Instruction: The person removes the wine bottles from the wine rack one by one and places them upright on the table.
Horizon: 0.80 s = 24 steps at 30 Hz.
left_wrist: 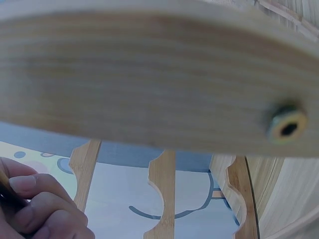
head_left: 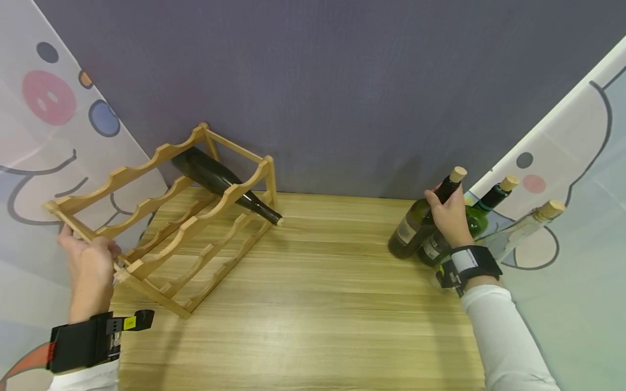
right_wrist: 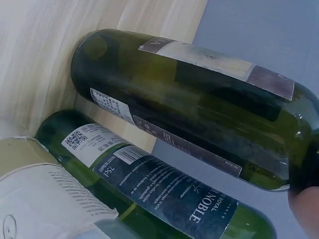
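A light wooden wine rack [head_left: 270, 182] with scalloped rails stands on the left of the tabletop, and a dark corked bottle [head_left: 215, 176] lies across its top tier. My left hand [head_left: 93, 258] grips the bar at the rack's near left end; its curled fingers [left_wrist: 47, 204] show low in the left wrist view. Over on the right, my right hand [head_left: 450, 214] holds a dark green wine bottle [right_wrist: 189, 109] by the neck. This bottle stands upright, its base at the tabletop.
Beside the held bottle stand a green bottle [right_wrist: 164, 184] with a dark label and a clear corked bottle [head_left: 513, 233], partly behind my right wrist. A grey wall [head_left: 323, 98] rises behind the wooden tabletop [head_left: 313, 293]. Cartoon-printed panels [head_left: 577, 146] flank both sides.
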Each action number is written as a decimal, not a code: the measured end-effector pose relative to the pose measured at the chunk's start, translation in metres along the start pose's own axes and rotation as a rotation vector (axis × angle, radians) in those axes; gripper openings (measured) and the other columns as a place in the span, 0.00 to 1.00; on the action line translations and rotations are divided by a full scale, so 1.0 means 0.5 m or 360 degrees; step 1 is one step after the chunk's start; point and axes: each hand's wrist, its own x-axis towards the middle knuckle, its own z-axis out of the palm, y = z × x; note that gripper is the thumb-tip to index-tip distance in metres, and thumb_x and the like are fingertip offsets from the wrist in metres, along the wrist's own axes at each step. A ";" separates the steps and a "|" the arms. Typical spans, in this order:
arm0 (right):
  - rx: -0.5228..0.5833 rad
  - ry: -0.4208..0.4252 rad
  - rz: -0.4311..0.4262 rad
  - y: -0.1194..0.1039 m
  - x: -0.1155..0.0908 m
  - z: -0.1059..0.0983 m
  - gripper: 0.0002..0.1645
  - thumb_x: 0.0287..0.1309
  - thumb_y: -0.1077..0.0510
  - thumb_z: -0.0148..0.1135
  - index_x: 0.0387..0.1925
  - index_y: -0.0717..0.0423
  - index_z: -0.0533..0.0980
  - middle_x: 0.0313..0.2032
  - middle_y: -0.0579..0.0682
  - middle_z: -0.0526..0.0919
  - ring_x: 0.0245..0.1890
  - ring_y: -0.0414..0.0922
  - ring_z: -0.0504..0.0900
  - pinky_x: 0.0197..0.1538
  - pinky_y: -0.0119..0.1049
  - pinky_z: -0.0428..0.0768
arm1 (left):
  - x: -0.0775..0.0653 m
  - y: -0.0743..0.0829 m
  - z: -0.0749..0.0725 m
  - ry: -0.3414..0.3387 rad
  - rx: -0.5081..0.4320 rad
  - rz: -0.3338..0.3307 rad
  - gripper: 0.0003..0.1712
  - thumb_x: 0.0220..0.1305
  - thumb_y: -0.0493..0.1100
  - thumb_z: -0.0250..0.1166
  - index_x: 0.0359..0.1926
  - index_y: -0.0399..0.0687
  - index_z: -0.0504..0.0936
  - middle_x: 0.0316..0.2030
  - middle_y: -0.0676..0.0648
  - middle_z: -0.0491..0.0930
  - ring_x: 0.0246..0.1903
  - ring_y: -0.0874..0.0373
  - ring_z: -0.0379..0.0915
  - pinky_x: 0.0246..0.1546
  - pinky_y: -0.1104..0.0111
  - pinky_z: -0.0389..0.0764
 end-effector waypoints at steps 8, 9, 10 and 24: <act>0.0006 0.0013 0.0045 0.004 -0.002 -0.005 0.13 0.67 0.57 0.56 0.45 0.42 0.62 0.37 0.38 0.68 0.37 0.33 0.69 0.45 0.28 0.66 | -0.001 0.000 -0.001 -0.0010 -0.0014 0.0016 0.45 0.68 0.32 0.40 0.77 0.64 0.29 0.51 0.58 0.57 0.36 0.61 0.59 0.36 0.78 0.66; 0.0007 0.0019 0.0056 0.004 -0.002 -0.006 0.13 0.67 0.57 0.56 0.45 0.42 0.62 0.37 0.38 0.68 0.37 0.33 0.69 0.45 0.28 0.67 | 0.000 0.001 -0.001 -0.0013 -0.0022 0.0019 0.45 0.68 0.32 0.40 0.77 0.63 0.29 0.48 0.59 0.56 0.34 0.60 0.59 0.36 0.78 0.67; 0.0006 0.0020 0.0065 0.004 -0.002 -0.006 0.13 0.67 0.57 0.56 0.45 0.42 0.62 0.37 0.38 0.68 0.37 0.33 0.69 0.45 0.28 0.67 | 0.000 0.001 -0.001 -0.0013 -0.0026 0.0021 0.45 0.68 0.32 0.40 0.77 0.63 0.29 0.48 0.59 0.56 0.33 0.61 0.59 0.36 0.78 0.67; -0.0017 0.0068 0.0108 0.012 0.002 -0.012 0.14 0.66 0.59 0.57 0.44 0.42 0.62 0.37 0.38 0.67 0.36 0.33 0.69 0.46 0.28 0.66 | 0.002 0.000 -0.001 -0.0006 -0.0059 0.0030 0.46 0.66 0.31 0.40 0.77 0.62 0.29 0.48 0.60 0.55 0.32 0.61 0.59 0.33 0.78 0.67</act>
